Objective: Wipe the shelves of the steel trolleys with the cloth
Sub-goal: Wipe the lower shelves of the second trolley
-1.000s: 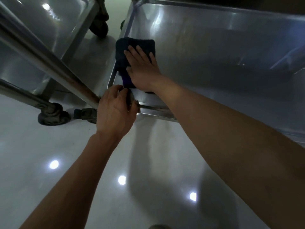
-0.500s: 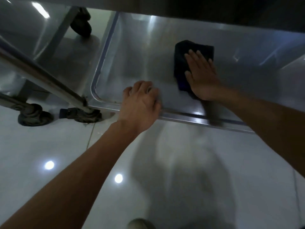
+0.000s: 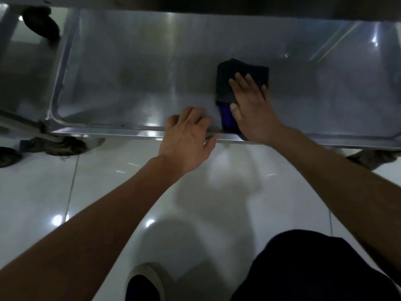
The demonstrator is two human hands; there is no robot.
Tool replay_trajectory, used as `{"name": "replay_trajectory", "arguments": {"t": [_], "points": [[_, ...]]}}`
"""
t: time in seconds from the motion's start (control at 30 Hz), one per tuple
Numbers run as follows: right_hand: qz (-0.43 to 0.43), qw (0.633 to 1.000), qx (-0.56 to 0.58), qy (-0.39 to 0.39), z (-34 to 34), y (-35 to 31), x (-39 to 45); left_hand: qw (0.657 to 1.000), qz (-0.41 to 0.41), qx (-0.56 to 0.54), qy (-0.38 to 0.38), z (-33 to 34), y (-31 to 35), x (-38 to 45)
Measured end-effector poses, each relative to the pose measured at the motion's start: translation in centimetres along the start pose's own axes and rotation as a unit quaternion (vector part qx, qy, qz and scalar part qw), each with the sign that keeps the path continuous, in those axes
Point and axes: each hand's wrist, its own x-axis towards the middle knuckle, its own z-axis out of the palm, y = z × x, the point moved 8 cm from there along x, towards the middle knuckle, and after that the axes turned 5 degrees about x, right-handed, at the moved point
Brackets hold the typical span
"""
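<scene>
Floor (image 3: 108, 192) tiles, white and shiny, fill the bottom half of the view, with small bright light spots on them. Above the floor sits the low shelf (image 3: 152, 68) of a steel trolley, a wide flat tray with a raised rim all round and a rounded corner at the near left. Most of the shelf is bare metal, with lots of open room to the left of the hands and more to the right. A second trolley (image 3: 26, 61) stands just beside it on the left. A dark knee (image 3: 314, 268) and a shoe (image 3: 145, 283) show at the bottom. The right hand (image 3: 251, 109) lies flat with its fingers straight, pressing down on the cloth (image 3: 236, 77). The cloth is dark and folded, and it rests on the shelf close to the near rim, a little right of the middle. The left hand (image 3: 186, 137) is just beside it, with its fingers curled over the near rim and its thumb under the edge, gripping the rim. Black wheels (image 3: 63, 144) sit under the near left corner, and another wheel (image 3: 41, 22) shows at the far left.
</scene>
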Motion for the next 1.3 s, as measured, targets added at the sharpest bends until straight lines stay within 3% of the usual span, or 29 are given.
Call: {"name": "replay_trajectory", "arguments": {"t": [0.17,0.37,0.77,0.93,1.3], "points": [[-0.007,1.000,-0.015,-0.007,0.4,-0.3,-4.9,0.998,-0.042,-0.025,0.031,0.1,0.6,-0.2],[-0.017,1.000,-0.015,0.004,-0.3,0.3,-5.5,0.998,-0.030,-0.030,0.043,0.1,3.7,0.7],[0.109,0.990,0.027,0.086,-6.1,11.4,-10.8,0.996,0.061,-0.061,0.029,1.1,14.9,5.5],[0.167,0.984,-0.003,0.069,-6.9,16.6,-12.6,0.993,0.093,-0.069,0.007,2.4,20.6,7.2],[0.288,0.953,0.004,0.092,-9.5,24.1,-17.4,0.996,0.080,-0.045,0.012,3.9,21.8,5.9]]}}
